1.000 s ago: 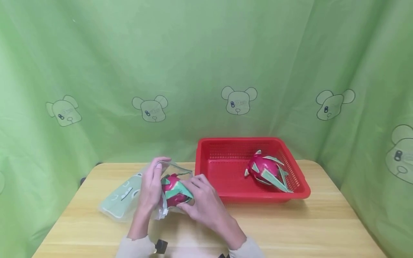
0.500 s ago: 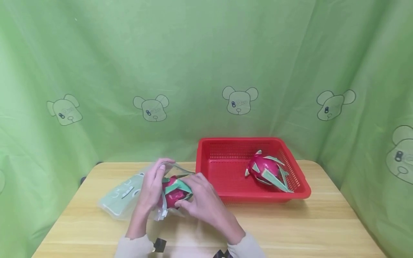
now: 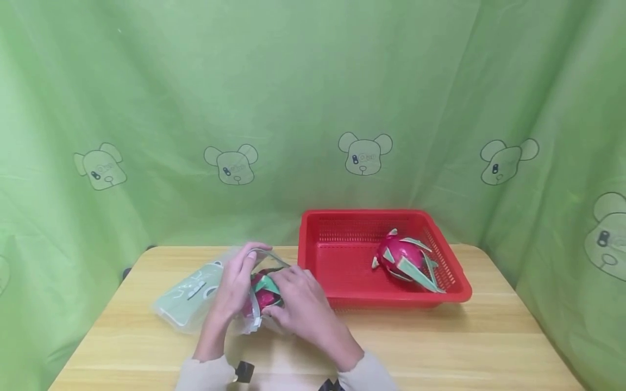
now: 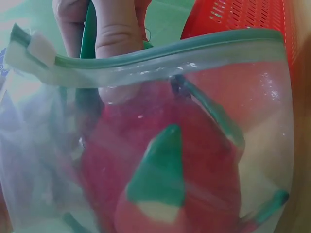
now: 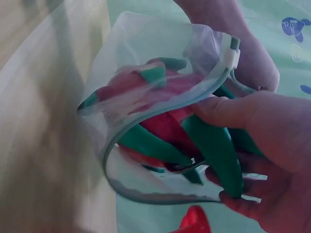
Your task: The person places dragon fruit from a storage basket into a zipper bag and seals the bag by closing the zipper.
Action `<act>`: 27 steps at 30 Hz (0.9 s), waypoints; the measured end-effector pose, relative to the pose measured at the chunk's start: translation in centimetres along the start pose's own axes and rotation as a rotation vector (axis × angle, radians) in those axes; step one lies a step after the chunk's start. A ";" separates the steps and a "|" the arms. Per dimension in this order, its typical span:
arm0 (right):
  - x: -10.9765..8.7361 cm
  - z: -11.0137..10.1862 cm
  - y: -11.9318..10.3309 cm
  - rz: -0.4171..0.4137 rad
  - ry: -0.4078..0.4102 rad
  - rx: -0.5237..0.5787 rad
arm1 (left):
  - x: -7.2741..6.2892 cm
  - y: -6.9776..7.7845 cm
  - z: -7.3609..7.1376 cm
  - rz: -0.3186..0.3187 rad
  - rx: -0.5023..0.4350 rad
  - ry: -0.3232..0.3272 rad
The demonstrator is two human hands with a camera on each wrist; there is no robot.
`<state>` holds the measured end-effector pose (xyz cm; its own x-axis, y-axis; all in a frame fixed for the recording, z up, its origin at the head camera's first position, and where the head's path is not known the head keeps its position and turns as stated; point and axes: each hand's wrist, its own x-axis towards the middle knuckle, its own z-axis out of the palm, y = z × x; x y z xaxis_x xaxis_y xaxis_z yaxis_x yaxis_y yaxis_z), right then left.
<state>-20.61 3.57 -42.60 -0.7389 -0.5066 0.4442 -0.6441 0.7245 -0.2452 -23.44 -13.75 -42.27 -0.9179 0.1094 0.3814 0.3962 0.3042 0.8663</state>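
Near the bench's (image 3: 440, 347) back edge, the left hand (image 3: 233, 288) gripped the zip bag (image 3: 188, 297) by its mouth while the right hand (image 3: 304, 305) grasped the dragon fruit (image 3: 265, 298) mostly inside it.

A clear zip bag (image 5: 138, 36) surrounds a pink dragon fruit (image 5: 167, 128). At the bag's mouth, the right hand (image 5: 277, 141) grips the fruit by its green scales (image 5: 212, 145). The left hand (image 5: 252, 63) is just beside the bag; wooden tabletop (image 5: 46, 97) lies behind it.
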 end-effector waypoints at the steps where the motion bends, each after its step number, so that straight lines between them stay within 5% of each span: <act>1: 0.0 0.0 -0.1 -0.009 0.002 -0.025 | 0.0 0.0 0.0 -0.006 -0.006 -0.001; 5: 0.1 0.2 -0.5 -0.027 0.001 -0.099 | 0.0 -0.2 -0.1 -0.021 -0.023 -0.016; 11: 0.2 0.7 -0.6 0.010 -0.033 -0.068 | -0.2 -0.3 -0.1 -0.014 0.000 -0.042; 20: 0.1 0.4 -0.5 0.098 -0.029 0.166 | -0.2 -0.4 0.0 -0.008 0.011 -0.052; 27: -0.1 0.7 -0.7 0.198 0.057 0.215 | -0.3 -0.4 0.0 -0.014 0.034 -0.048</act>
<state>-20.26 2.76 -43.05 -0.8460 -0.3339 0.4158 -0.5202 0.6880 -0.5060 -23.36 -13.90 -42.74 -0.9238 0.1501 0.3522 0.3827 0.3382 0.8597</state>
